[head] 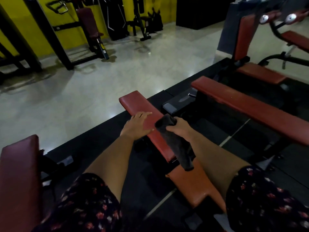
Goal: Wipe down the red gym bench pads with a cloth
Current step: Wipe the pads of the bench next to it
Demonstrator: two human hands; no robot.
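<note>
Head view: right hand [177, 127] gripping dark cloth [175, 144] on unlabelled red bench pad [138, 104].

Glossy pale floor [100, 84], yellow wall [41, 27], black gym machines [138, 22], dark rubber mat [100, 131].

The near pad [147, 118] is red and the seat [192, 185] below it is more orange. The cloth [177, 143] is dark grey. The sleeves [87, 206] are black with small red and white flowers. The far wall [38, 30] is yellow, the floor [100, 81] pale grey, the mat [107, 124] black.
</note>
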